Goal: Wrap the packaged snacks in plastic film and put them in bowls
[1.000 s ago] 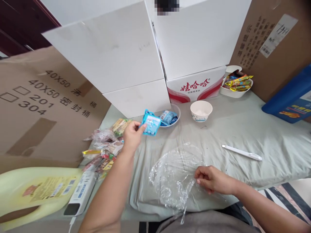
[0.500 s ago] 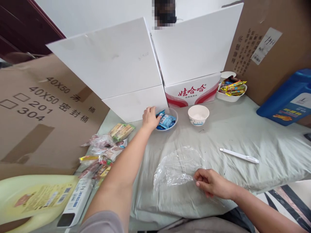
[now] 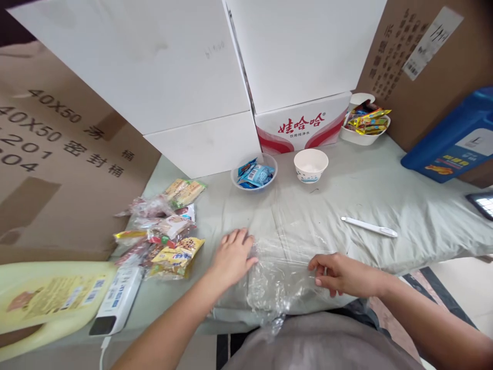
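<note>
My left hand (image 3: pixel 233 259), near the middle of the frame, lies palm down with its fingers spread, at the left edge of the clear plastic film (image 3: pixel 275 280). My right hand (image 3: pixel 333 275), lower right of centre, is half curled beside the film's right edge, thumb and forefinger close together; I can't tell whether they pinch it.

The film lies crumpled between my hands at lower centre, on the cloth-covered surface (image 3: pixel 385 180), its near end hanging toward my lap. I judge it laid out but not filled, as I see no packet on or in it.

As for sorting, the blue packets (image 3: pixel 258 176) sit together in a clear bowl (image 3: pixel 252 189) at upper centre, and yellow-wrapped sticks (image 3: pixel 372 123) fill a white container (image 3: pixel 362 137) at upper right. The mixed snacks (image 3: pixel 173 226) at left of centre lie loose in a pile, so those look ungrouped. The white pen-shaped tool (image 3: pixel 368 226) lies right of centre, apart from both hands.
</note>
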The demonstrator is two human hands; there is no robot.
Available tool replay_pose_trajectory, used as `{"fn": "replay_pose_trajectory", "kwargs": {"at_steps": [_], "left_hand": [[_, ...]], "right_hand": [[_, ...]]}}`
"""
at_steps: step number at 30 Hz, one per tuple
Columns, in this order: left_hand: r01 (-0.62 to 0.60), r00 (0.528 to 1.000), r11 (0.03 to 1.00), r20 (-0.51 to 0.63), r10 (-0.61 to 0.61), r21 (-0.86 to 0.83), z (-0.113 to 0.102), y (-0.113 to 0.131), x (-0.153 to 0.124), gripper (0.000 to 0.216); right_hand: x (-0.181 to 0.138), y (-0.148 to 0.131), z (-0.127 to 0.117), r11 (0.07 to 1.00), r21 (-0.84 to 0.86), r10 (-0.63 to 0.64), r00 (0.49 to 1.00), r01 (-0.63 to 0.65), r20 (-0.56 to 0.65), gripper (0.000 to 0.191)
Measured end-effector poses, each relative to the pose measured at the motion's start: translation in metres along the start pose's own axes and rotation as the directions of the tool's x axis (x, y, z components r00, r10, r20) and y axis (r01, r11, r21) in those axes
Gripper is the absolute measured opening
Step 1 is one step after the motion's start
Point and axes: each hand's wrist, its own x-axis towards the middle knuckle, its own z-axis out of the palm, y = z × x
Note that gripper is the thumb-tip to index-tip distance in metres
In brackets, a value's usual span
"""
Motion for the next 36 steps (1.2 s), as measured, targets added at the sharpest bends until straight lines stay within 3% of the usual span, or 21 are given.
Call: {"fn": "replay_pose_trajectory", "kwargs": {"at_steps": [2, 5, 7, 10, 12, 15, 17, 19, 21, 23, 25, 29, 32, 34, 36], "left_hand": [[0.037, 0.996, 0.999, -0.078, -0.036, 0.004, 0.002, -0.004, -0.006, 0.037], [0.012, 0.979, 1.000, -0.203, -0.018, -0.029, 0.003, 0.015, -0.009, 0.032], [-0.062, 0.975, 0.995, -0.219, 0.044, -0.077, 0.007, 0.034, -0.010, 0.032], [-0.082, 0.985, 0.986, -0.164, 0.058, -0.143, 0.018, 0.051, -0.009, 0.038], [-0.028, 0.993, 0.986, -0.115, 0.009, -0.163, 0.023, 0.049, -0.008, 0.048], [-0.028, 1.000, 0.980, -0.014, 0.026, -0.199, 0.025, 0.036, -0.006, 0.061], [-0.075, 0.994, 0.971, 0.060, 0.091, -0.229, 0.022, 0.029, -0.001, 0.065], [-0.136, 0.979, 0.956, 0.111, 0.169, -0.259, 0.018, 0.027, 0.007, 0.068], [-0.201, 0.963, 0.938, 0.120, 0.242, -0.282, 0.014, 0.029, 0.016, 0.071], [-0.262, 0.945, 0.921, 0.116, 0.305, -0.289, 0.012, 0.032, 0.024, 0.077], [-0.293, 0.934, 0.916, 0.124, 0.336, -0.276, 0.012, 0.030, 0.030, 0.083], [-0.197, 0.965, 0.958, 0.132, 0.227, -0.208, 0.019, 0.004, 0.027, 0.090], [-0.102, 0.988, 0.981, 0.094, 0.118, -0.164, 0.029, -0.025, 0.014, 0.089], [-0.071, 0.997, 0.985, 0.012, 0.074, -0.158, 0.034, -0.038, 0.002, 0.083], [-0.086, 0.990, 0.978, -0.127, 0.063, -0.188, 0.035, -0.043, -0.014, 0.073]], "right_hand": [[-0.004, -0.016, -0.005, 0.996, -0.081, -0.038, 0.997, 0.033, -0.069, 0.033], [0.009, -0.036, -0.004, 0.935, -0.340, -0.194, 0.948, 0.100, -0.252, 0.026], [0.025, -0.040, 0.004, 0.824, -0.564, -0.275, 0.907, 0.051, -0.319, 0.023], [0.036, -0.034, 0.017, 0.644, -0.757, -0.188, 0.935, -0.113, -0.299, 0.031], [0.028, -0.028, 0.021, 0.618, -0.766, -0.057, 0.962, -0.177, -0.268, 0.036], [0.001, -0.026, 0.016, 0.726, -0.676, 0.061, 0.991, -0.128, -0.122, 0.039], [-0.012, -0.032, 0.010, 0.779, -0.618, 0.058, 0.993, -0.108, -0.101, 0.041], [-0.012, -0.041, 0.006, 0.784, -0.609, -0.018, 0.975, -0.124, -0.221, 0.039], [0.002, -0.047, 0.005, 0.741, -0.665, -0.183, 0.926, -0.090, -0.330, 0.035], [0.027, -0.047, 0.005, 0.641, -0.768, -0.365, 0.884, 0.010, -0.293, 0.032], [0.053, -0.038, 0.001, 0.522, -0.849, -0.456, 0.867, 0.077, -0.202, 0.034], [0.086, -0.002, -0.020, 0.452, -0.890, -0.427, 0.859, -0.069, -0.283, 0.065], [0.086, 0.020, -0.040, 0.450, -0.876, -0.431, 0.817, -0.174, -0.383, 0.067], [0.075, 0.026, -0.050, 0.480, -0.851, -0.454, 0.769, -0.214, -0.450, 0.064], [0.056, 0.026, -0.053, 0.530, -0.830, -0.501, 0.725, -0.175, -0.472, 0.061]]}}
